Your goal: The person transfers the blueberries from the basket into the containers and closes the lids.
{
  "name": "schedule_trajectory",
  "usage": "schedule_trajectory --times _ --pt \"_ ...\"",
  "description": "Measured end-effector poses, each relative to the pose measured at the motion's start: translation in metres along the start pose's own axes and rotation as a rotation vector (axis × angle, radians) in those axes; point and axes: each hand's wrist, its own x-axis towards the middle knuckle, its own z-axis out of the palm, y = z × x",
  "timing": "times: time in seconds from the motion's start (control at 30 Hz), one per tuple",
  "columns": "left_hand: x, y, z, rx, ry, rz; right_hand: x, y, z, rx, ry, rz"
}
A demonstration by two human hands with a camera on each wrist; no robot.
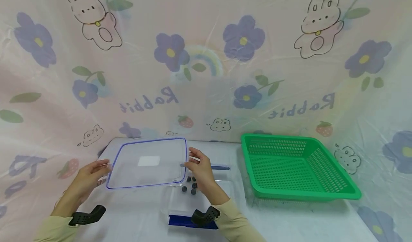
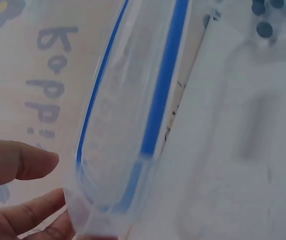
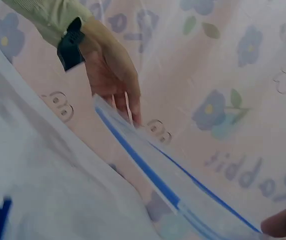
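Note:
A clear lid [image 1: 128, 174] with a blue seal is tilted up above the table. My right hand [image 1: 202, 172] pinches its right edge, thumb in front and fingers behind. In the right wrist view, the right thumb [image 3: 285, 221] shows at the lid's edge. My left hand [image 1: 87, 181] is at the lid's left edge with its fingers extended. The left wrist view shows a gap between the left thumb [image 2: 37, 162] and the lid, with the other fingers close behind the lid's corner. Below, a clear container [image 1: 180, 206] holds several dark round berries [image 1: 184, 189].
The container has blue side flaps, one at the front [image 1: 180, 220] and one at the back [image 1: 220, 167]. To the right stands a green perforated basket [image 1: 296, 195] on the white table [image 1: 128, 213]. A printed curtain [image 1: 206, 92] hangs behind.

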Motion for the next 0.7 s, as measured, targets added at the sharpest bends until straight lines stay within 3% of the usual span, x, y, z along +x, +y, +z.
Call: schedule_trajectory --times 0.2,0.5,0.6,0.7 --pt "0.002 0.016 0.019 -0.105 -0.074 0.134 0.005 -0.011 -0.055 -0.014 -0.06 0.026" --pt "0.009 0.041 0.052 -0.135 -0.162 0.223 0.002 -0.019 -0.115 -0.102 -0.109 0.025" --pt "0.011 0.048 0.061 -0.131 -0.187 0.239 -0.002 -0.023 -0.131 -0.126 -0.129 -0.016" --pt "0.011 0.058 0.067 -0.095 -0.203 0.263 -0.005 -0.028 -0.146 -0.217 -0.166 -0.105"
